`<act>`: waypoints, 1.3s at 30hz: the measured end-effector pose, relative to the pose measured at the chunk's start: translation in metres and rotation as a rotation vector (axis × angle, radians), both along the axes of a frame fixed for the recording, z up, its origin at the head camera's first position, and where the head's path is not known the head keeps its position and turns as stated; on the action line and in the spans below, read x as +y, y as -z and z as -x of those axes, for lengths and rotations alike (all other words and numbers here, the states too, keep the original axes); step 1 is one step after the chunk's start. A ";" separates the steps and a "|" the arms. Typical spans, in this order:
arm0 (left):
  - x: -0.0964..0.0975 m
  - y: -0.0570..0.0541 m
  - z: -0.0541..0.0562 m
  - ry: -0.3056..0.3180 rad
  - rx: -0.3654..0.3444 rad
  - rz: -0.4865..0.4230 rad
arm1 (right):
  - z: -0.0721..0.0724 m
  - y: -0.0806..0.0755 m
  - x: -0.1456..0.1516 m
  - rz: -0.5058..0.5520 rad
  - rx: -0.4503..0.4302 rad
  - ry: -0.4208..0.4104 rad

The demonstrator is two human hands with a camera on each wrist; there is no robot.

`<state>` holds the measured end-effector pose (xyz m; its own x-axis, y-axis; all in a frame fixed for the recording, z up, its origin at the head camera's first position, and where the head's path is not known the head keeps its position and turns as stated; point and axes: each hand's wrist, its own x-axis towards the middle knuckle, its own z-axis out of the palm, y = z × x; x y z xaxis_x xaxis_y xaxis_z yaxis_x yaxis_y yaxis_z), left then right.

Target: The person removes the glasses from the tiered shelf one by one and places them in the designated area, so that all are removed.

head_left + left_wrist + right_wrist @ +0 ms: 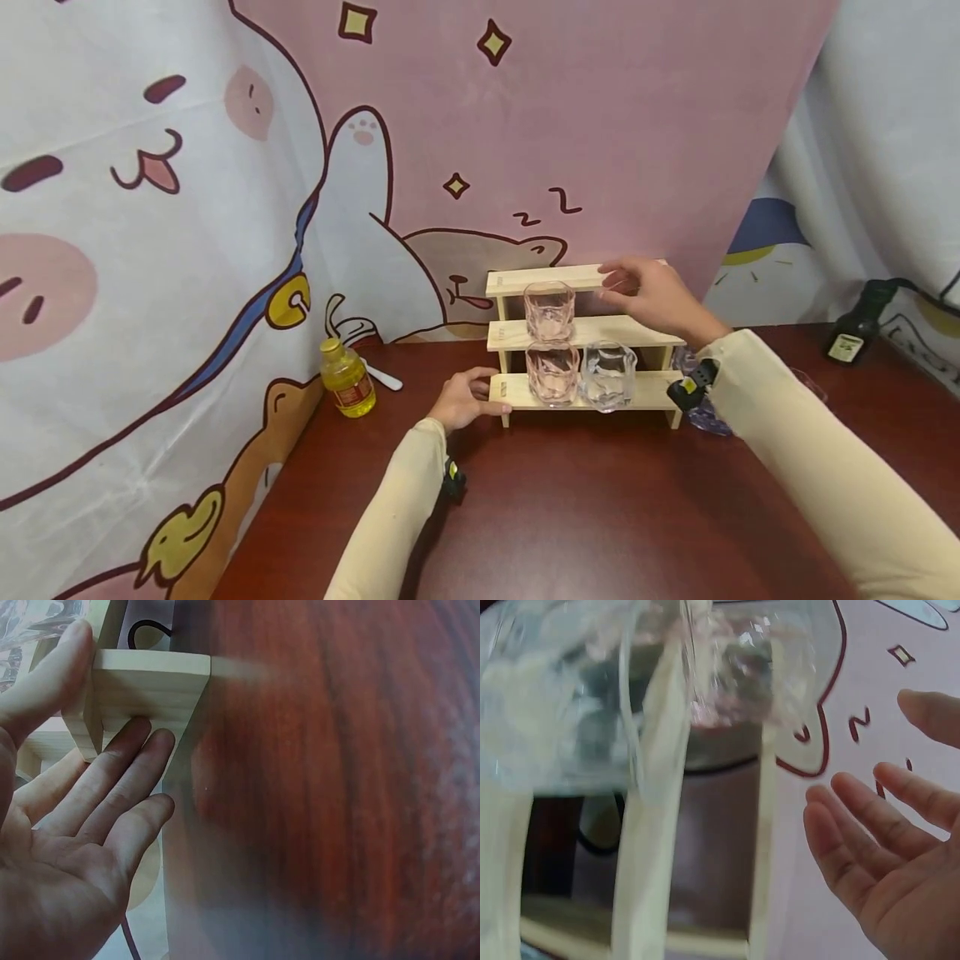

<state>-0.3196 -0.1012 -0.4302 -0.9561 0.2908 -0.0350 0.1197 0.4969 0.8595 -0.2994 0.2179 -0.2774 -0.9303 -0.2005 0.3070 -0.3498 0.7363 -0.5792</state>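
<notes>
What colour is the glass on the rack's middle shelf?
The glass is see-through with a pale pink tint, best seen in the head view.

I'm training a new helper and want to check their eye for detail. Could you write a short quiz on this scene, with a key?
1. Fill in: On the bottom step of the wooden rack, a pink glass stands beside a ____ glass.

2. Which does the left hand touch?
a) the yellow bottle
b) the wooden rack
c) the dark bottle

3. True or false: The right hand is gripping a glass.

Key: 1. clear; 2. b; 3. false, its fingers hold nothing.
</notes>
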 end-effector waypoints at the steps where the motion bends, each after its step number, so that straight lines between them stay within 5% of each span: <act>1: 0.000 -0.001 0.000 -0.004 0.002 0.001 | 0.003 0.001 -0.005 0.002 -0.005 -0.010; 14: -0.001 0.003 -0.001 -0.007 -0.016 -0.013 | 0.025 0.027 -0.045 -0.046 -0.167 0.019; 25: 0.000 -0.002 0.001 0.003 -0.010 -0.002 | 0.031 0.030 -0.057 -0.021 -0.159 0.053; 39: 0.001 -0.001 0.002 0.002 -0.011 -0.009 | 0.037 0.036 -0.067 0.154 -0.254 0.035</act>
